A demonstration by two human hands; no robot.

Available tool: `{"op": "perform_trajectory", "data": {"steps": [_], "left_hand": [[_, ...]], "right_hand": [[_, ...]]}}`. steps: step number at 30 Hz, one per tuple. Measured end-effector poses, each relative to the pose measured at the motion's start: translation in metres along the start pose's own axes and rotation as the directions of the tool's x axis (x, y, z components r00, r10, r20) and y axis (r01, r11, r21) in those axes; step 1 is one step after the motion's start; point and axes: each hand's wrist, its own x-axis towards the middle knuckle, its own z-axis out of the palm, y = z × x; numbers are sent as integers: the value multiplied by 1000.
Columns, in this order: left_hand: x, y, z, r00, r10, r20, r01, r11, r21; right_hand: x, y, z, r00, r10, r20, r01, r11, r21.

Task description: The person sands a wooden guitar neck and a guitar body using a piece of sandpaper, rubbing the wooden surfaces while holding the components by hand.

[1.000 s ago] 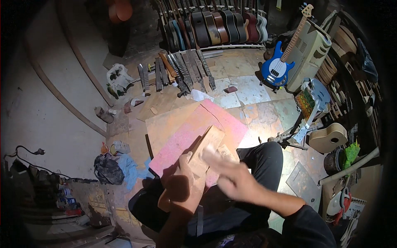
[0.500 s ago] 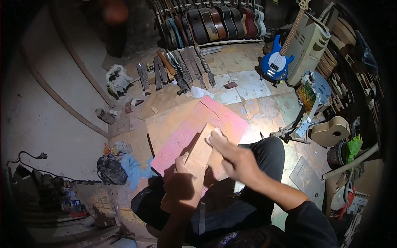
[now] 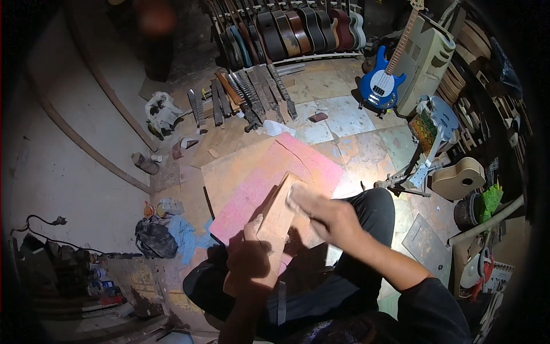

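A long, light-brown piece of wood (image 3: 275, 219) slants up from my lap, its far end over a pink sheet (image 3: 243, 199). My left hand (image 3: 248, 259), partly in deep shadow, is closed around its lower left side. My right hand (image 3: 332, 217) is pressed against the upper right face near the far end, its fingers blurred and bunched together. A small whitish patch shows at the fingertips; whether it is a pad, folded paper or dust, I cannot make out. The lower end of the wood lies partly behind my left forearm.
Beyond the pink sheet, several guitar necks (image 3: 252, 94) lie on the floor, before a rack of guitars (image 3: 286, 31). A blue bass guitar (image 3: 379, 80) stands at the far right, an unfinished acoustic guitar (image 3: 458, 179) nearer. Left are a black bag (image 3: 156, 238) and blue cloth (image 3: 182, 235).
My right hand has shifted slightly down along the wood. The wood has turned slightly in my left hand, which keeps its grip.
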Motion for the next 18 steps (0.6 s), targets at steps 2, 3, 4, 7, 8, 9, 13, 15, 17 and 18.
{"op": "perform_trajectory", "data": {"steps": [2, 3, 4, 7, 8, 9, 13, 15, 17, 18], "left_hand": [[0, 4, 0, 998, 26, -60, -28, 999, -29], [1, 9, -1, 995, 52, -81, -54, 998, -24], [1, 8, 0, 993, 83, -87, -83, 997, 0], [-4, -5, 6, 987, 142, -79, -135, 987, 87], [-7, -6, 7, 988, 141, -71, -134, 986, 98], [-10, 4, 2, 991, 112, -78, -106, 992, 72], [-1, 17, 0, 999, 16, -40, -18, 999, -46], [-1, 6, 8, 988, 108, -113, -121, 987, -109], [-4, -3, 14, 972, 166, -164, -185, 977, -110], [-1, -1, 15, 965, 195, -178, -213, 973, -90]], "right_hand": [[7, -14, -5, 992, 114, 62, -120, 989, 89], [3, -39, -9, 966, 198, 165, -226, 959, 173], [1, -61, -17, 979, 105, 177, -167, 909, 382], [-1, -39, -13, 984, -11, 177, -65, 906, 417], [-1, -13, -5, 989, 54, 135, -64, 996, 69], [11, -2, -12, 954, 222, 200, -225, 974, -7], [4, -63, -17, 987, 50, 149, -97, 941, 325], [1, -51, -21, 982, 47, 184, -100, 953, 287], [3, -4, -6, 977, 105, 183, -108, 994, 6], [20, 5, -7, 999, -14, -33, 13, 1000, -25]]}}
